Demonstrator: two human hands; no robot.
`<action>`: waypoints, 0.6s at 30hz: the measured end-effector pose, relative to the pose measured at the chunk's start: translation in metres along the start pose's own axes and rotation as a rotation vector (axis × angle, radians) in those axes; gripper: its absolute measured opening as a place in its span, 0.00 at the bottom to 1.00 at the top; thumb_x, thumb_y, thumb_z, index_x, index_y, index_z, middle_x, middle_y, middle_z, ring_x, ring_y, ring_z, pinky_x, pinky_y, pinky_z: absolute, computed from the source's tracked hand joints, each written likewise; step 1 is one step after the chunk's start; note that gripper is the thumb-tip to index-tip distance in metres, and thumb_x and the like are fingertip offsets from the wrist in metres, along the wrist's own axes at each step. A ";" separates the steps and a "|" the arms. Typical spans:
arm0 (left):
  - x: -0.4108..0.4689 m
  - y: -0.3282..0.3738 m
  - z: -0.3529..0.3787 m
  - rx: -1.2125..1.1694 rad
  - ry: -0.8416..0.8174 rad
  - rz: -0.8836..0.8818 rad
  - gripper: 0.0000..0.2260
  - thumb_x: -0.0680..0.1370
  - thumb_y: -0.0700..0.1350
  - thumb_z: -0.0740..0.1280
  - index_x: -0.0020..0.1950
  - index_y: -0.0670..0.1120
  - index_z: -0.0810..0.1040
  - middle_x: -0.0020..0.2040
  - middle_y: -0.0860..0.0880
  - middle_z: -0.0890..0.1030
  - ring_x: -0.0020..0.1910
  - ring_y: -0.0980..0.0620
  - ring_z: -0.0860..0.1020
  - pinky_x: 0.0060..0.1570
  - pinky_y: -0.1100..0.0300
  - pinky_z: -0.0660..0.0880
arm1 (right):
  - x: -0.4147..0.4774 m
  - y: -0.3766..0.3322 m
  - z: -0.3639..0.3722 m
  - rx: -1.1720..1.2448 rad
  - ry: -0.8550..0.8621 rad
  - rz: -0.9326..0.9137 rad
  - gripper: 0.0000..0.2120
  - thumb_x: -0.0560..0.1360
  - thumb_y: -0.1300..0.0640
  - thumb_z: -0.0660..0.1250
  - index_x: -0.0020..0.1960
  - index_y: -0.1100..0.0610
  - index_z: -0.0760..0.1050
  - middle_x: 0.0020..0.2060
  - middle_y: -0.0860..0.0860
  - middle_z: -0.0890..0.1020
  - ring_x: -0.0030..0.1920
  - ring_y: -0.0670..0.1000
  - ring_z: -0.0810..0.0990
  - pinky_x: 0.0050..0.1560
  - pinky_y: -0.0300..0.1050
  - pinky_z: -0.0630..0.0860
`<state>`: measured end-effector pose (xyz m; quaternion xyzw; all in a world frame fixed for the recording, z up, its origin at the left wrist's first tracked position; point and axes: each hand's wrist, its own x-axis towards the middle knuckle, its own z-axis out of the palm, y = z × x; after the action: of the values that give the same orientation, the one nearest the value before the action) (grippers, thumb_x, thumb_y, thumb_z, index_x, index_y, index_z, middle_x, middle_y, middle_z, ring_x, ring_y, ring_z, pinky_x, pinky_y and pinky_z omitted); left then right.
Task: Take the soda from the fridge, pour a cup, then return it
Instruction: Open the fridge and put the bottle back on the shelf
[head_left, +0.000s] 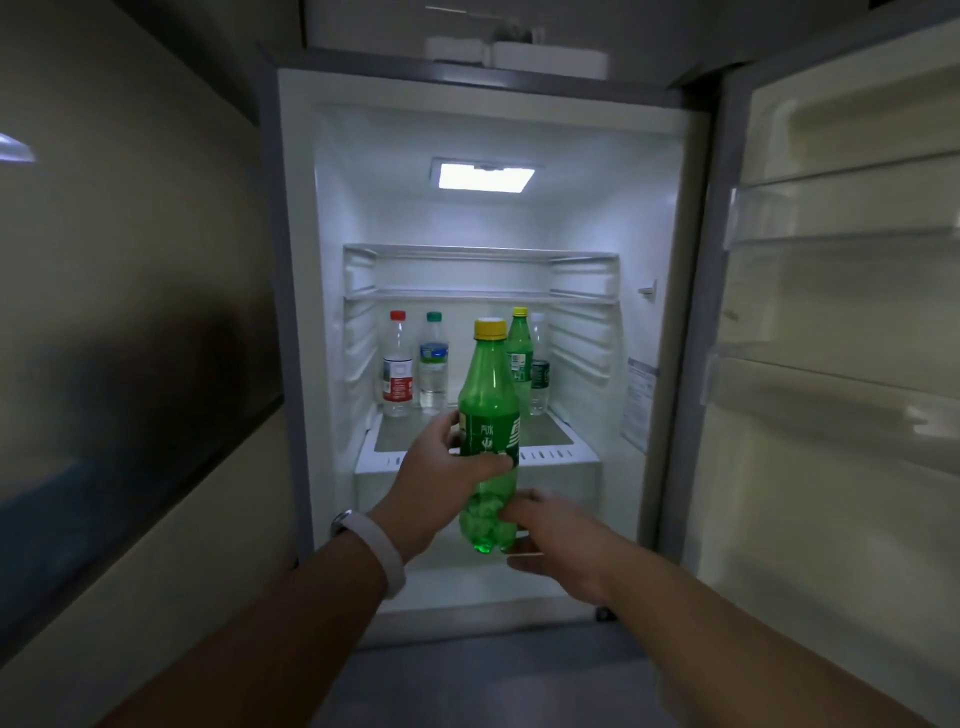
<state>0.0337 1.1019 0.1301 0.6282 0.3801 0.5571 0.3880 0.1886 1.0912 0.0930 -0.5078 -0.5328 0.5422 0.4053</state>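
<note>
**Soda in hand at the open fridge**

The left hand (441, 467) is wrapped around the middle of the green soda bottle (488, 415), on its label. The bottle is upright, with its yellow cap on top. It is in the air, just in front of the front edge of the fridge shelf (545, 434). The right hand (561, 540) is next to the bottom of the bottle. Its fingers are loose and a little open. I cannot tell if they touch the bottle or just wait beside it.

What could go wrong? A cold bottle may be wet and slippery, so it could slide down through the one hand and fall. If the bottle swings back, it could bump the other green bottle (519, 358) or the water bottles (415, 364) near the back edge of the shelf and knock them over. If it gets shaken, the soda could fizz out when the cap comes off. The fridge door (831, 312) is wide open on the right, and an arm could bump it.
</note>
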 end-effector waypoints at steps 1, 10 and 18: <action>0.008 -0.001 -0.002 0.004 0.006 0.003 0.21 0.68 0.36 0.76 0.58 0.48 0.77 0.51 0.49 0.85 0.49 0.50 0.84 0.49 0.53 0.82 | 0.009 -0.004 0.001 -0.002 -0.001 -0.003 0.13 0.76 0.55 0.67 0.60 0.56 0.74 0.55 0.58 0.82 0.48 0.53 0.79 0.51 0.47 0.79; 0.084 -0.021 -0.018 0.150 0.048 0.029 0.21 0.71 0.41 0.75 0.61 0.49 0.74 0.52 0.51 0.83 0.49 0.53 0.83 0.48 0.55 0.82 | 0.106 -0.025 0.004 -0.005 -0.002 -0.008 0.15 0.76 0.54 0.67 0.61 0.56 0.72 0.56 0.58 0.80 0.55 0.57 0.78 0.48 0.45 0.79; 0.149 -0.058 -0.029 0.181 0.161 -0.005 0.21 0.69 0.35 0.75 0.57 0.48 0.74 0.47 0.51 0.82 0.40 0.61 0.82 0.37 0.67 0.78 | 0.200 -0.033 0.005 -0.046 -0.030 0.027 0.13 0.75 0.56 0.66 0.60 0.56 0.72 0.55 0.57 0.80 0.54 0.57 0.79 0.50 0.48 0.79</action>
<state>0.0161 1.2635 0.1401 0.6128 0.4604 0.5684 0.2992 0.1490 1.2902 0.1018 -0.5160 -0.5442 0.5426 0.3782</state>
